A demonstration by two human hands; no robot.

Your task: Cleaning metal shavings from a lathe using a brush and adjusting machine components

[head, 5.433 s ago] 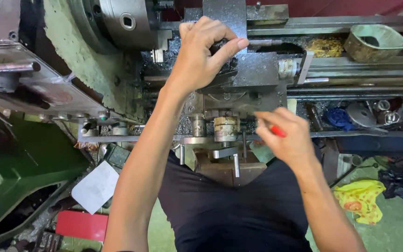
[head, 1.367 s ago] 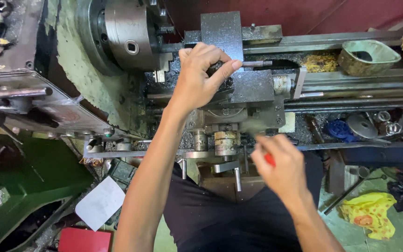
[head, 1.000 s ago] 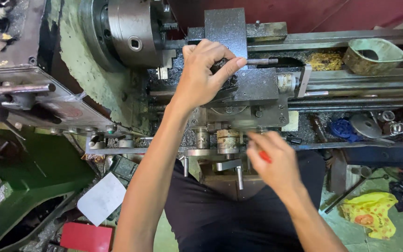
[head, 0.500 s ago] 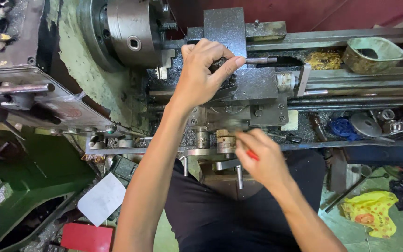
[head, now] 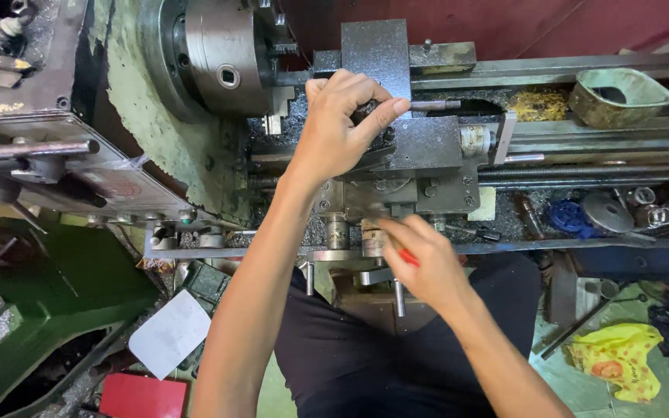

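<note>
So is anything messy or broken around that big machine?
Messy, yes. Metal shavings lie heaped on the lathe bed, the green paint beside the chuck is flaking, and a crumpled yellow bag lies on the floor.

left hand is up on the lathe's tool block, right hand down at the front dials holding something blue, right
Not quite. In the head view the thing in the right hand is red, not blue. The left hand is indeed up on the lathe's tool block.
</note>
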